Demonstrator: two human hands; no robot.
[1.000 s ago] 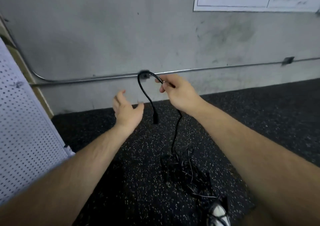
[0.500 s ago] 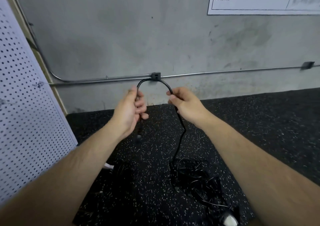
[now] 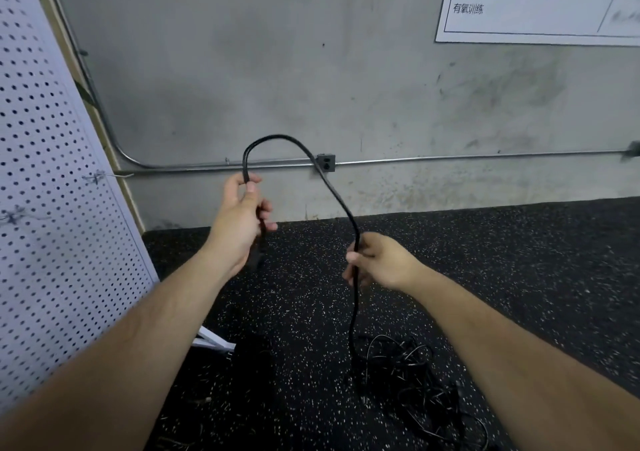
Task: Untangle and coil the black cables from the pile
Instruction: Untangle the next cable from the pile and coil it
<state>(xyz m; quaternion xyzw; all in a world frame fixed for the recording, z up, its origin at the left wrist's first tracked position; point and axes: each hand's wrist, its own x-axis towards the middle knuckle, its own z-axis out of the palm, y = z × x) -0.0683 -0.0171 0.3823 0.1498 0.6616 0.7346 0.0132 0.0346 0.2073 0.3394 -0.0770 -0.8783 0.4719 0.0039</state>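
A thick black cable arches between both hands in front of the grey wall. My left hand grips it near its free end, and the black plug hangs just below that hand. My right hand holds the cable lower down and to the right. From there the cable drops straight to a tangled pile of thin black cables on the speckled floor.
A white perforated panel leans at the left, its white foot on the floor. A metal conduit with a small junction box runs along the wall. A white chart hangs upper right. Black rubber flooring spreads right.
My left hand took hold of the cable's free end. My right hand has slid down the cable and away to the right, widening the arch between the hands.
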